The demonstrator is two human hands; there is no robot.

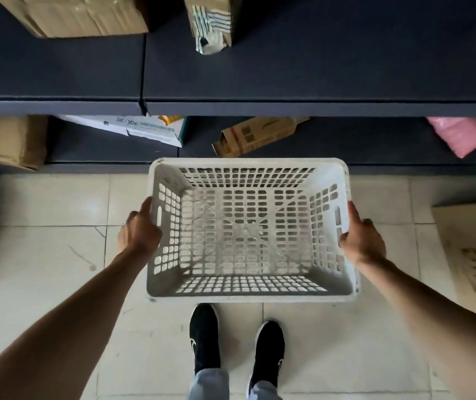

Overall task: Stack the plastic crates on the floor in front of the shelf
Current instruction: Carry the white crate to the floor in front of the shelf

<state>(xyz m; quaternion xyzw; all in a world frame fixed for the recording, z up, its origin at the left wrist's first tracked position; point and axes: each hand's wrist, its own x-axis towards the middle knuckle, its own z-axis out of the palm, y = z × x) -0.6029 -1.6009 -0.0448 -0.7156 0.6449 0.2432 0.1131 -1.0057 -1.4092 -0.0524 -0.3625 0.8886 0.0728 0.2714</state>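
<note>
One white plastic crate [242, 233] is in view, empty and open side up. It is held level in front of the person, over the tiled floor [43, 255]. Its far rim sits just at the front edge of the dark shelf [288, 67]. The left hand [140, 229] grips the left short rim and the right hand [362, 241] grips the right one. Both thumbs lie along the top of the rim. The other fingers are tucked under or outside the rim and mostly hidden, but both hands are clearly clamped on the crate.

The crate looks lifted off the floor rather than resting on it, judging by its size against the black shoes [205, 336] below. No second crate can be made out. The mesh bottom shows only pale floor and blurred ribbing, so it is unclear whether anything sits underneath.

Progress: this looks like mid-carry or mid-lowering, with no stack visible yet. What remains is to set this crate down in front of the shelf and nest or stack the others, which are out of frame.

Clutter nearby includes cardboard boxes [72, 13] on the shelf boards, a pink bag [462, 137] at right, and a flat cardboard sheet [470, 241] on the floor at right. The sheet is well clear of the crate.
</note>
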